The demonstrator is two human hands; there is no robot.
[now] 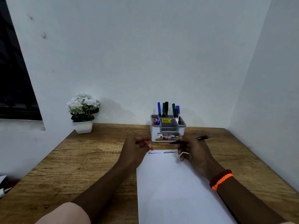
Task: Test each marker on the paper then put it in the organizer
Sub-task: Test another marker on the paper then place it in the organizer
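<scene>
A white sheet of paper lies on the wooden table, with a blue scribble and a black scribble near its top edge. My left hand grips a red marker at the paper's top left corner. My right hand is at the top right corner and holds a dark marker pointing left; the view there is blurred. A grey and white organizer stands just behind the hands and holds several blue, green and black markers. One black marker with a green end lies on the table right of the organizer.
A white pot of white flowers stands at the table's back left corner. White walls close the table at the back and right. A dark window is at the left. Some white object shows at the left edge.
</scene>
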